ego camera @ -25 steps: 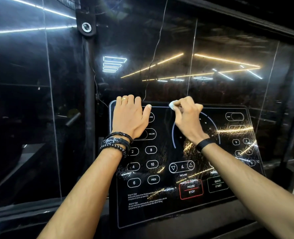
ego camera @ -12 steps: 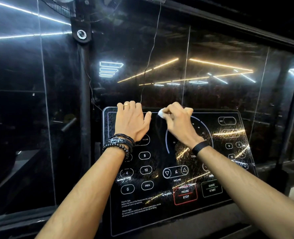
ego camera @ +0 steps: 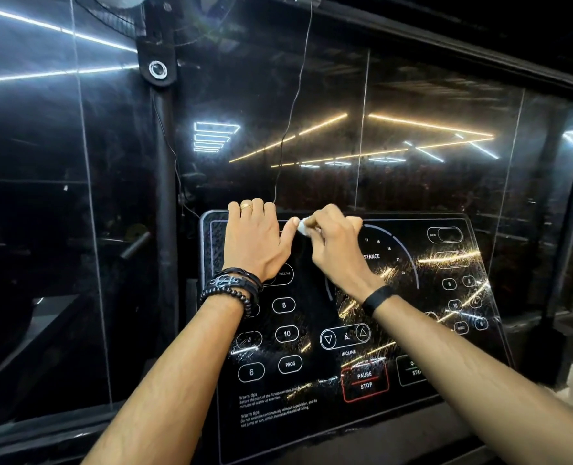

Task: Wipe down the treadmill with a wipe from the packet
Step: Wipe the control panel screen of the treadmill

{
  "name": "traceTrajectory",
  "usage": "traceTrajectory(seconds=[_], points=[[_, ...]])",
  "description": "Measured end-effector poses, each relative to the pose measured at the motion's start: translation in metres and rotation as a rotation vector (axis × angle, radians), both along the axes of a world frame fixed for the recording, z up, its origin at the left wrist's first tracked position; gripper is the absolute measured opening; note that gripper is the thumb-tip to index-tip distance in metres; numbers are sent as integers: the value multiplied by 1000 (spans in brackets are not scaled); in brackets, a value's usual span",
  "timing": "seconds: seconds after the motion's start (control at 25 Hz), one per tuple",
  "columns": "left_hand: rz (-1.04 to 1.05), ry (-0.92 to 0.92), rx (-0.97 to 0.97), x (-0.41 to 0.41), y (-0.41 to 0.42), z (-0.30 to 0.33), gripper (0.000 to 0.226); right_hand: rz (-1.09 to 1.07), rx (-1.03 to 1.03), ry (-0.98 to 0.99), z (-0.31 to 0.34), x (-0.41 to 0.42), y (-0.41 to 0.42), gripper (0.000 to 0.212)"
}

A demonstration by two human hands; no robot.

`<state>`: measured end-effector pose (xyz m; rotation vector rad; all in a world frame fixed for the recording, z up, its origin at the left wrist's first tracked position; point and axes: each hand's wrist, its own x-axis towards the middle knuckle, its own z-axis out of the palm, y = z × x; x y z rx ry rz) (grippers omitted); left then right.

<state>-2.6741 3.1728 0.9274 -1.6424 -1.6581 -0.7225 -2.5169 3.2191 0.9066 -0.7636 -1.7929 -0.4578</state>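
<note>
the right hand (ego camera: 337,245) has its fingers curled tight round a small balled wipe (ego camera: 303,226), only a white corner showing past the knuckles, pressed to the console (ego camera: 312,380) near its top edge, about mid-width. the left hand (ego camera: 256,239) lies flat, fingers straight and hooked over the console's upper rim, thumb tip almost touching the wipe; it grips nothing and seems to steady the panel.

to do this stroke well, i judge the wipe wants opening out a little: bunched this small it cleans only a narrow line. keep even pressure and work in overlapping passes down from the top edge. streaks catching the light on the lower right suggest that side needs attention, though i cannot tell whether they are wet film or smears. the pause/stop key (ego camera: 365,380) sits low on the panel, so go lightly there. the left hand will have to lift for the corner under it.

no packet or other container shows anywhere in view, so nothing can be said of what is in it.
</note>
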Motion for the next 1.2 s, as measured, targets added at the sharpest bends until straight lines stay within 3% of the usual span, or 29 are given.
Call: traceTrajectory(seconds=[0.08, 0.2, 0.36, 0.52, 0.68, 0.84, 1.04, 1.2], points=[[-7, -7, 4, 0, -1, 0, 71, 23, 16, -35, 0, 10, 0, 17], [-23, -22, -2, -1, 0, 1, 72, -35, -86, 190, 17, 19, 7, 15], [-30, -25, 26, -3, 2, -2, 69, -12, 16, -22, -11, 17, 3, 17], [-32, -24, 1, -2, 1, -1, 72, -78, -58, 224, 1, 36, 6, 18], [-26, -15, -2, -2, 2, -2, 65, -7, 46, -46, -37, 33, -9, 24], [-38, -23, -2, -2, 2, -1, 65, -38, -29, 263, -26, 41, -4, 24], [-17, -11, 21, -2, 3, -4, 73, 25, 64, -37, -63, 34, -21, 27], [-21, -15, 15, -3, 3, -2, 77, -20, -28, 206, -55, 28, -22, 23]])
